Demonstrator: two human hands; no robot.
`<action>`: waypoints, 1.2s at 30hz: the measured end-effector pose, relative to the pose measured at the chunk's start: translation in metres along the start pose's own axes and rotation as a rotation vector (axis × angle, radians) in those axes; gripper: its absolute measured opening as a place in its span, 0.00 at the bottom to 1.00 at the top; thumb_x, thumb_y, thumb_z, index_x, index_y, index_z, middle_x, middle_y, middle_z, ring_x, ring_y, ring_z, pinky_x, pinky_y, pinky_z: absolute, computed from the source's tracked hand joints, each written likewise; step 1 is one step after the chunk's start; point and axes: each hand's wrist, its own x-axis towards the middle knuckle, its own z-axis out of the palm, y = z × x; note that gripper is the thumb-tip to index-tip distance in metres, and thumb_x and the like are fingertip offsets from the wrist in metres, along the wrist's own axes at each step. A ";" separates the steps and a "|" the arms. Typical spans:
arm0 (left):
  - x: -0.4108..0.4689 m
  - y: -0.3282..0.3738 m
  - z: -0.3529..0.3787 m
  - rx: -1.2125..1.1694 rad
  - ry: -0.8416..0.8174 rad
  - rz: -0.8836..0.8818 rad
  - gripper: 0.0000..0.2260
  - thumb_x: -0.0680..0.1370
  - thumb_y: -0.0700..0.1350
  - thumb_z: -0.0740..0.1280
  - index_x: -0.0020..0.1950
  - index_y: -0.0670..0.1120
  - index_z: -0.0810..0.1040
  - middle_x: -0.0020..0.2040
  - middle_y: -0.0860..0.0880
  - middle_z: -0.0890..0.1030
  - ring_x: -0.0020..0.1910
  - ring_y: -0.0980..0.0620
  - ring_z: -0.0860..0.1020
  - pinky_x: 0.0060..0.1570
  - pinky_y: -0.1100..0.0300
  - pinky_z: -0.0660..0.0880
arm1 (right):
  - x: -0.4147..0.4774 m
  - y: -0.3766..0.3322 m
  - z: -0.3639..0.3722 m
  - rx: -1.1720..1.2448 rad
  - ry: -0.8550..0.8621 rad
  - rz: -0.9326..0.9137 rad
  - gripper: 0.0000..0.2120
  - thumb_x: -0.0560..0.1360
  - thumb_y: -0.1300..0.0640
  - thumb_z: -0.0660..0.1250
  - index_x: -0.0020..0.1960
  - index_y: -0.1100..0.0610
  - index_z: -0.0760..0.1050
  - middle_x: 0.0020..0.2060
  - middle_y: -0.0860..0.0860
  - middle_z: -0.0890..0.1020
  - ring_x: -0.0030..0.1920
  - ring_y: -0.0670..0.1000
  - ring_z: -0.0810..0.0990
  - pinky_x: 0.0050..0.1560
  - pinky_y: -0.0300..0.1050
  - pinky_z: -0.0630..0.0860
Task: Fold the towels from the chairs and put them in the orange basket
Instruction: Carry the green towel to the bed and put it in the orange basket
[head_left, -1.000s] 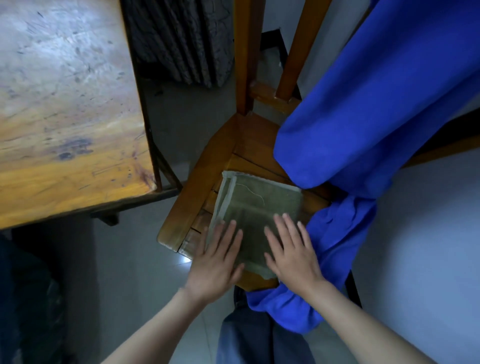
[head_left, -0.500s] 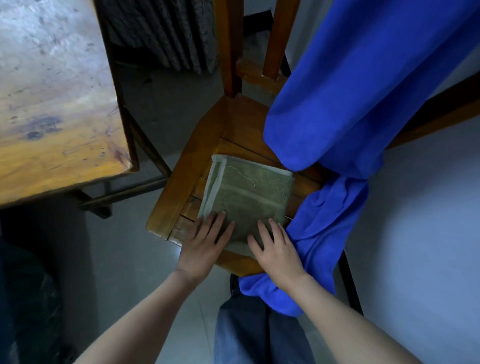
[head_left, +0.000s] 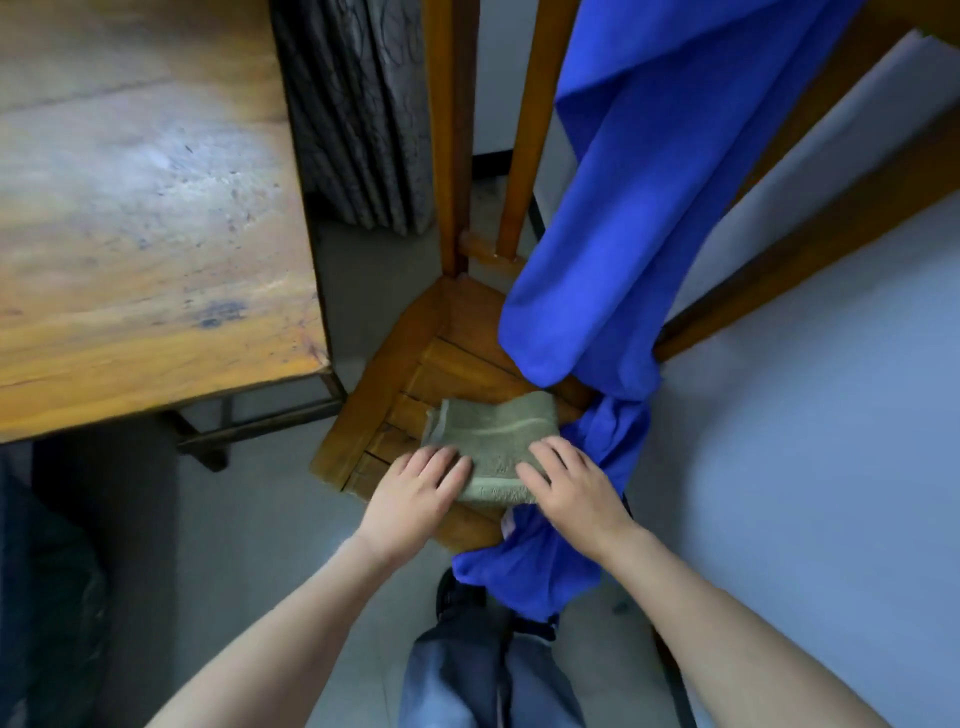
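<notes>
On chair (head_left: 415, 358), folded towel (head_left: 493, 431), left hand (head_left: 415, 488) curled round its edge, right hand (head_left: 574, 486) bent-fingered atop, grip unclear, cloth (head_left: 623, 208) hiding seat's corner

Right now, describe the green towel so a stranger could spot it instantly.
Beside the wooden table stands a wooden chair. On its slatted seat, under the left hand and right hand, lies a folded towel. It is olive green with a pale stripe, unlike the blue cloth draped beside it.
</notes>
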 end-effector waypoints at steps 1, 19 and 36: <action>0.003 0.007 -0.017 -0.008 0.018 -0.008 0.18 0.68 0.42 0.60 0.58 0.44 0.69 0.49 0.43 0.83 0.44 0.45 0.82 0.39 0.58 0.78 | 0.004 0.001 -0.016 -0.003 0.005 -0.005 0.09 0.69 0.66 0.58 0.41 0.59 0.77 0.40 0.56 0.82 0.46 0.56 0.72 0.39 0.45 0.79; 0.024 0.067 -0.309 0.183 0.352 0.105 0.37 0.56 0.44 0.82 0.60 0.44 0.68 0.49 0.45 0.82 0.44 0.47 0.82 0.38 0.58 0.79 | 0.090 0.037 -0.315 -0.169 0.094 -0.251 0.18 0.64 0.62 0.63 0.54 0.56 0.67 0.38 0.54 0.80 0.36 0.53 0.80 0.24 0.39 0.74; -0.117 0.077 -0.381 0.457 0.435 -0.401 0.38 0.51 0.42 0.81 0.58 0.45 0.69 0.45 0.48 0.81 0.39 0.50 0.80 0.32 0.59 0.79 | 0.197 -0.062 -0.340 -0.060 0.256 -0.828 0.30 0.53 0.56 0.79 0.50 0.56 0.67 0.38 0.51 0.79 0.36 0.51 0.79 0.28 0.38 0.76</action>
